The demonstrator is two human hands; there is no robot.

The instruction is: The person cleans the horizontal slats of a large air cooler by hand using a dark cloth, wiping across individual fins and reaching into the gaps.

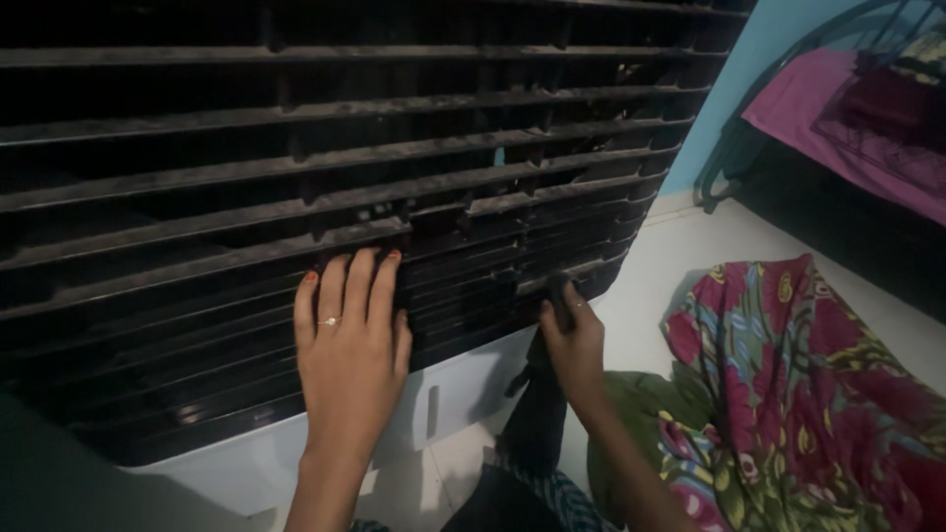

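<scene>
Resting flat on black louvred grille (296,197), left hand (350,340), right hand (572,340) gripping dark cloth (540,414)

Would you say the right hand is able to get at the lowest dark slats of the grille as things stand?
Probably yes: the right hand, gripping a dark cloth, already rests on the grille's lower slats, with nothing visible between.

Floral cloth (788,394) on white floor (690,256) (crumpled)
</scene>
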